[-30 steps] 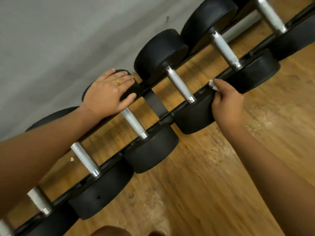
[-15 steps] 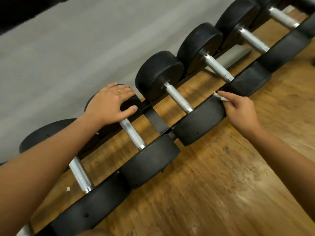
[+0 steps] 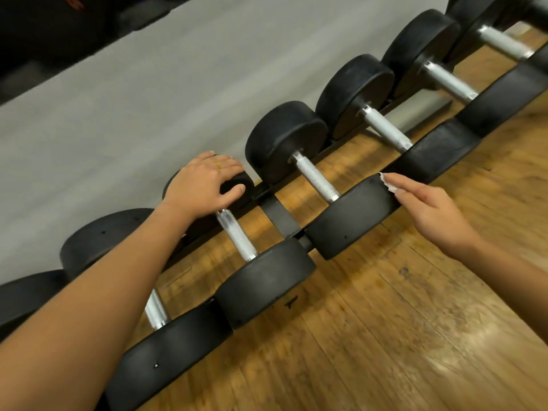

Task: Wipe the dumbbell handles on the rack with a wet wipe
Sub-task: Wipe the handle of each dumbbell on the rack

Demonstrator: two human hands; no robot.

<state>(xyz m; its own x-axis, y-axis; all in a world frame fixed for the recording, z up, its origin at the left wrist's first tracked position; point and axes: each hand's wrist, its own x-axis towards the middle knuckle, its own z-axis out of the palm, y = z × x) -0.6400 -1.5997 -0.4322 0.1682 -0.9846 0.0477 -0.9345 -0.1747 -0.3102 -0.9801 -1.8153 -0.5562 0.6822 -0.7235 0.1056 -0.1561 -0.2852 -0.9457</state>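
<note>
Steel handles (image 3: 317,179): knurled bars in a diagonal row from lower left to upper right of the frame, each between two black rubber heads.
Wipe (image 3: 387,183): small white scrap, centre right, just over a near head and not on any handle.
Right hand (image 3: 430,212): pinches the wipe between thumb and fingertips.
Left hand (image 3: 204,185): lies flat and relaxed on a far head, centre left, gripping nothing.
Doing it well: probably wrap the wipe round the nearest bar and stroke its full length, twisting to reach the underside, since knurling traps grime.
Rack (image 3: 277,213): black rails carry the dumbbells (image 3: 267,280) side by side; no bin or tub is in view.
</note>
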